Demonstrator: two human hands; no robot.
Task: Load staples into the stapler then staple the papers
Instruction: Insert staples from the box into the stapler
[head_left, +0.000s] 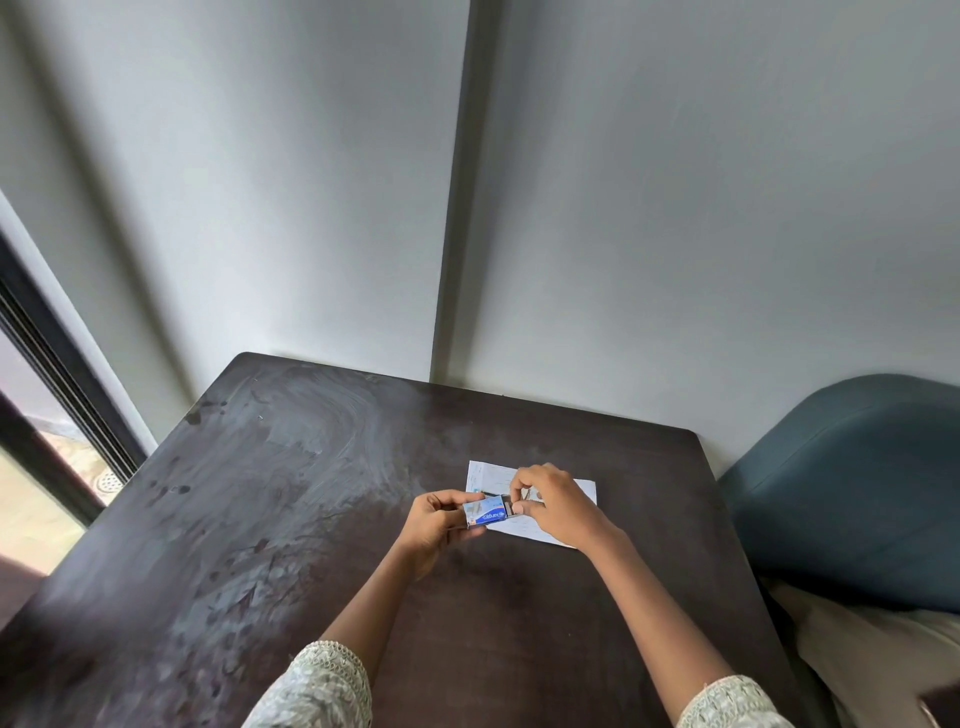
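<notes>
my left hand (435, 519) grips the staple box (485, 511); right hand (550, 501) pinches at its open end, contents unreadable. papers (582, 493) half hidden; table (311, 493) bare leftward.

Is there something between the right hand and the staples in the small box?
Nothing visible. The left hand holds the staple box above the papers, and the right hand fingertips are already at its open end.
</notes>
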